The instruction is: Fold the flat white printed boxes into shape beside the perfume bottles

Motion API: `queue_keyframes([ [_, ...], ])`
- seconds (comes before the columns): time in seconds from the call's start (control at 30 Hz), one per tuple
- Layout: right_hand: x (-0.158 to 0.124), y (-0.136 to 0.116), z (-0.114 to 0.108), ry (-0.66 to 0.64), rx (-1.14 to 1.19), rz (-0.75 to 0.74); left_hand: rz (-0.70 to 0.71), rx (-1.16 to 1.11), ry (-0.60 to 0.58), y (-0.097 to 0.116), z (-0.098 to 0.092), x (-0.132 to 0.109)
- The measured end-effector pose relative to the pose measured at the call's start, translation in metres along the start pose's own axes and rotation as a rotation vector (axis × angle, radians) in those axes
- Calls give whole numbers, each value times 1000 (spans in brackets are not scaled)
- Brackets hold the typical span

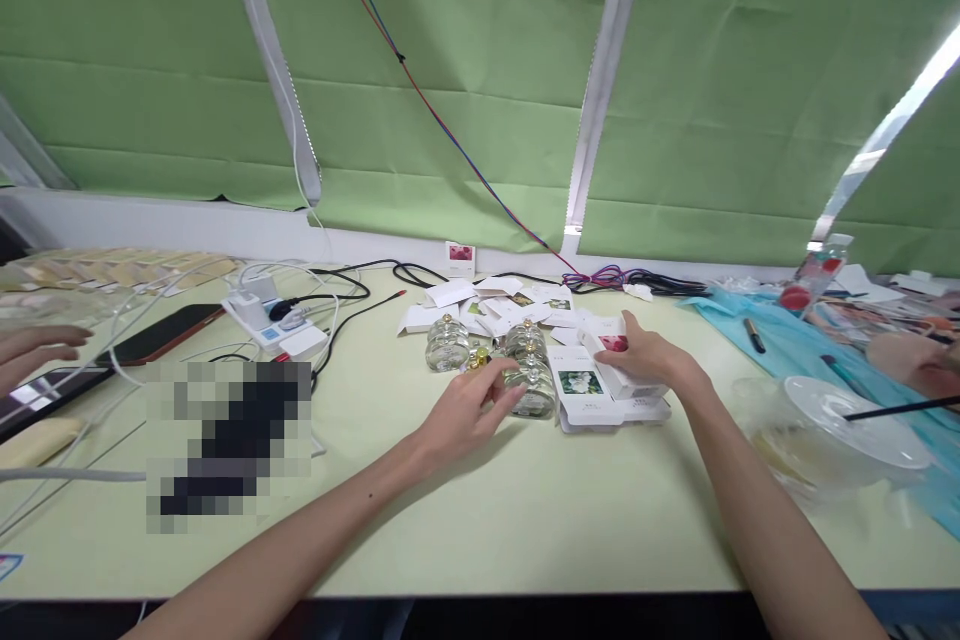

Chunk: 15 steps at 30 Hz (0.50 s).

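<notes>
My left hand is at the near left side of a group of clear glass perfume bottles. Its thumb and forefinger are apart, with the thumb in front of the nearest bottle; whether they touch it I cannot tell. Just behind the fingers shows a yellow-green round cap. Another clear bottle stands to the left. My right hand is closed around a small white box with a pink flower picture. Beneath and beside it lie white boxes, one with a white flower picture.
Flat white cartons lie behind the bottles. A lidded plastic cup with a black straw stands at right, beside blue plastic sheeting. A power strip and cables are left. Another person's hand is at far left, over a phone.
</notes>
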State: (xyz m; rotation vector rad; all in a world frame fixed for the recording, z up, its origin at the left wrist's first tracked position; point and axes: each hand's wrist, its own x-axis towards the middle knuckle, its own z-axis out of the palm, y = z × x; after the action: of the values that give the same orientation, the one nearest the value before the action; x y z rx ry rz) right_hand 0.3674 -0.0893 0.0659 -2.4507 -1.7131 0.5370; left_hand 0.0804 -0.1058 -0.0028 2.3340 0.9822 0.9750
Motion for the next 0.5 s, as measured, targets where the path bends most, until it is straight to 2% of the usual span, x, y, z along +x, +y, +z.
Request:
queue_keyframes([
  [0.33,4,4,3,-11,-10,-25,70,78,-70,-1,2,-1],
  [0.4,4,4,5,29,-9,-27,101,84,-74,-2,3,-2],
  [0.5,-2,-1,6,156,-42,-67,123,94,-81,-1,4,-3],
])
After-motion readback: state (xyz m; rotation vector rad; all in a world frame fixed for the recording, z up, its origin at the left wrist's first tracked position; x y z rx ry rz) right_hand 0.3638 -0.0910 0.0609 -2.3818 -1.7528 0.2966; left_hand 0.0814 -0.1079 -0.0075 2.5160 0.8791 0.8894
